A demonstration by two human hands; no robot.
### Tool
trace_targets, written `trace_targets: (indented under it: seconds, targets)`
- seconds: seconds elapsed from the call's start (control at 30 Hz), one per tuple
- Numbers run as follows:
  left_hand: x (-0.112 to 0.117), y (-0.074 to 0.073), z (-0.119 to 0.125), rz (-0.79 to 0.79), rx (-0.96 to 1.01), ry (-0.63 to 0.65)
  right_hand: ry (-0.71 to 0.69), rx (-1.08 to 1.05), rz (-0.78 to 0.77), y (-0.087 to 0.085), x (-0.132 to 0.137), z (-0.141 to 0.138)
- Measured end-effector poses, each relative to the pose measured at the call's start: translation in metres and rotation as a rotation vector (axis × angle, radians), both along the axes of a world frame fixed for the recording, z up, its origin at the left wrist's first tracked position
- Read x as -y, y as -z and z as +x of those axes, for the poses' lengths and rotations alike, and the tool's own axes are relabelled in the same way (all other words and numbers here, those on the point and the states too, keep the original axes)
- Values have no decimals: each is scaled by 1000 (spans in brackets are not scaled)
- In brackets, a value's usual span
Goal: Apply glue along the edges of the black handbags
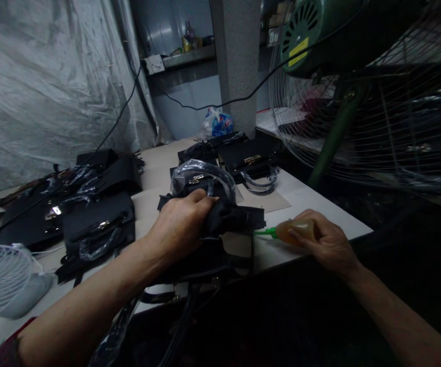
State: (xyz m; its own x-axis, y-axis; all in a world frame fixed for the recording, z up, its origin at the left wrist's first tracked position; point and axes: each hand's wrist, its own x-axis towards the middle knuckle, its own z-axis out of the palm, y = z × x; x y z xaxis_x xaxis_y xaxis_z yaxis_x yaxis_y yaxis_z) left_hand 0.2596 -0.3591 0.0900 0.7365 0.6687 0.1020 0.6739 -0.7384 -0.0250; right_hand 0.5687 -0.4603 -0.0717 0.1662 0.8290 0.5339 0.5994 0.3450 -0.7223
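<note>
My left hand (184, 219) is closed on the black leather of a handbag (230, 218) at the table's near edge. A clear plastic wrap covers the curved handle (208, 171) just beyond that hand. My right hand (329, 242) grips a squeeze bottle (294, 232) holding amber liquid, probably glue. Its green nozzle (266, 232) points left, close to the edge of the black leather; whether it touches cannot be made out. Straps and part of the bag hang in the dark below the table edge.
More black handbags (100, 224) lie on the left, others (249, 155) at the back. A small white fan (0, 285) stands at left; a large green fan (335, 127) looms at right. A black cable (205, 107) crosses behind, near a plastic bag (218, 123).
</note>
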Motion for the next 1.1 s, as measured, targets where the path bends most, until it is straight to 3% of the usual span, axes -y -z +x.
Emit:
trace_targets:
  seconds: [0.43,0.57,0.7,0.87,1.1]
  targets:
    - [-6,5,0,18,39,38,-111,17,-60,-10,-5,6]
    - [-7,2,1,10,28,28,-68,7,-42,-9,-7,7]
    - [-7,0,2,-8,12,25,-112,18,-67,-8,-8,8]
    - [-10,2,1,1,27,25,-86,20,-17,-10,-11,11]
    - [-8,5,0,-16,28,19,-112,26,-58,-15,-8,10]
